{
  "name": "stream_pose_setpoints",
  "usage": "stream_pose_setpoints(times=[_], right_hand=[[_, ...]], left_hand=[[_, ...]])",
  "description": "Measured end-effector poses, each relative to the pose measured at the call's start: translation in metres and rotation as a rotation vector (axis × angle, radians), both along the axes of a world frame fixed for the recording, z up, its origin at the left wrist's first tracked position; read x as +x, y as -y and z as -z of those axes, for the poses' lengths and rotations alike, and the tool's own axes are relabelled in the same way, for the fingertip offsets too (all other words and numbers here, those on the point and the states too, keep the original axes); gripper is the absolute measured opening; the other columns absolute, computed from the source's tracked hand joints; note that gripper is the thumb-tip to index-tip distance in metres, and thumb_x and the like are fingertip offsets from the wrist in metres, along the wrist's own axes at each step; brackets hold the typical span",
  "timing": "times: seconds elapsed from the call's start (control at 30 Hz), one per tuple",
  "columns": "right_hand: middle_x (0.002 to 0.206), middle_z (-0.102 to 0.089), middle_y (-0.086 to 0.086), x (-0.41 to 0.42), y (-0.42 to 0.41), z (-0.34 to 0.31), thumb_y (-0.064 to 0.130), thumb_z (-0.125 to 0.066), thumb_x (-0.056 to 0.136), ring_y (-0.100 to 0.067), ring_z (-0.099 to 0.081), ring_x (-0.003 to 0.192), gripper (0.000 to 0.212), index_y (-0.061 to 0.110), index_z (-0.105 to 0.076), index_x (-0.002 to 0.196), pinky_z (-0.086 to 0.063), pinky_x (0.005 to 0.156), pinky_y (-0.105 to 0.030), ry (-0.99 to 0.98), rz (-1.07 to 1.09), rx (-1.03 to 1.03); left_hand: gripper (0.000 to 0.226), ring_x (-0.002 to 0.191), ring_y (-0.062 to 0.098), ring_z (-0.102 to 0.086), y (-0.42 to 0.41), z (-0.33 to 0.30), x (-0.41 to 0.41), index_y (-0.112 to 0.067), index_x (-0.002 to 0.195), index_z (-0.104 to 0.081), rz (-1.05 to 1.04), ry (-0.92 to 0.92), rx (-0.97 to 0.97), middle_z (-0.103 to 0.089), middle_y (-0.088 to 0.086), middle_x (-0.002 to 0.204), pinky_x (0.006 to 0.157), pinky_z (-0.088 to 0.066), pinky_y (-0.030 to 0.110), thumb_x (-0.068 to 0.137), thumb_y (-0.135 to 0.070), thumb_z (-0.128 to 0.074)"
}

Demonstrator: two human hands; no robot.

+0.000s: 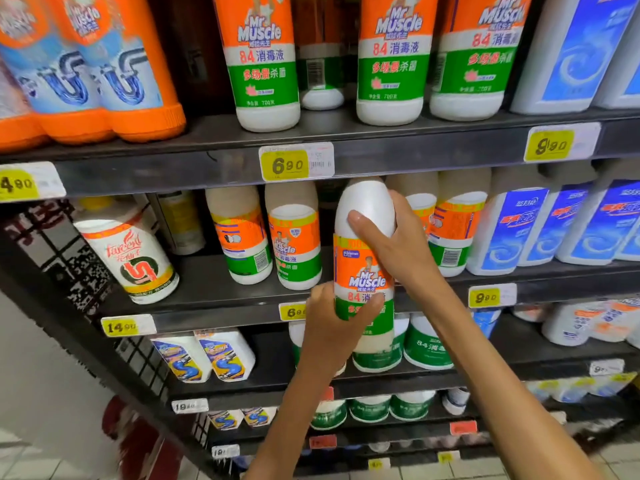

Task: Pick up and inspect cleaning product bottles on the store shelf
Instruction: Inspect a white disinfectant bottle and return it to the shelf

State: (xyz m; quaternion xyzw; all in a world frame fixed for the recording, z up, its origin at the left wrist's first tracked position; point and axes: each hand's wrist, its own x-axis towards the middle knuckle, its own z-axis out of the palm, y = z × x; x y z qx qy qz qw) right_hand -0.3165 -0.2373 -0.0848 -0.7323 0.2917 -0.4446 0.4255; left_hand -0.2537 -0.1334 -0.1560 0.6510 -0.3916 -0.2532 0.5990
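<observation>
A white Mr Muscle bottle [363, 268] with an orange and green label is held upright in front of the second shelf [207, 296]. My left hand [332, 323] grips its lower part, fingers curled round the green band. My right hand [394, 237] grips its white shoulder from the right, thumb across the front. The label faces me. Its cap is hidden behind the upper shelf edge.
More Mr Muscle bottles [294, 237] stand behind on the same shelf and on the shelf above [266, 64]. Orange drain-cleaner bottles [114, 71] sit top left, blue-white bottles [512, 230] right, a white Farcent bottle [131, 258] left. Yellow price tags [285, 164] line shelf edges.
</observation>
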Motion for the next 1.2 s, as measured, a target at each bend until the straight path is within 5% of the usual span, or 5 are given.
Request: stream_pose_setpoints(times=[0.13,0.5,0.73,1.07,1.2], right_hand=[[0.1,-0.058,-0.001,0.008,0.008,-0.002,0.036,-0.07,0.082,-0.019,-0.061,0.09,0.038,0.017,-0.046,0.105,-0.055,0.073,-0.039,0.036,0.083,-0.09],[0.105,-0.05,-0.001,0.026,0.019,0.015,0.044,-0.069,0.075,-0.02,-0.054,0.095,0.051,0.026,-0.034,0.106,-0.05,0.075,-0.029,0.093,0.12,-0.208],[0.102,-0.045,-0.019,0.028,0.015,0.02,0.044,-0.062,0.081,-0.028,-0.048,0.091,0.062,-0.006,-0.044,0.113,-0.038,0.075,-0.019,-0.013,0.196,-0.461],[0.135,-0.043,-0.028,-0.003,0.02,0.019,0.019,-0.072,0.081,-0.04,-0.042,0.127,0.068,-0.01,-0.04,0.133,-0.04,0.103,-0.052,-0.184,0.097,-0.591],[0.118,-0.051,-0.031,0.002,0.027,0.017,0.019,-0.072,0.08,-0.033,-0.043,0.113,0.058,-0.014,-0.047,0.12,-0.036,0.095,-0.037,-0.269,0.157,-0.665]], left_hand=[[0.065,0.1,0.017,-0.061,0.01,-0.007,0.003,-0.025,0.106,-0.062,-0.052,0.087,-0.051,-0.059,0.006,0.11,0.085,-0.055,0.038,0.055,-0.065,-0.062],[0.046,0.092,-0.014,-0.058,0.037,0.004,0.014,-0.046,0.109,-0.049,-0.186,0.09,-0.119,-0.061,-0.024,0.103,0.079,-0.046,0.008,0.077,-0.027,-0.076],[0.064,0.113,0.006,-0.054,0.05,0.017,0.014,-0.026,0.132,-0.044,-0.322,0.15,-0.145,-0.051,-0.018,0.119,0.092,-0.046,0.02,0.078,-0.011,-0.075],[0.08,0.123,0.029,-0.042,0.042,0.02,0.014,-0.003,0.14,-0.038,-0.356,0.617,-0.018,-0.045,0.014,0.133,0.101,-0.031,0.026,0.075,-0.027,-0.078],[0.081,0.122,0.034,-0.045,0.05,0.019,0.017,0.003,0.138,-0.038,-0.364,0.64,-0.01,-0.045,0.021,0.133,0.097,-0.042,0.033,0.074,-0.022,-0.08]])
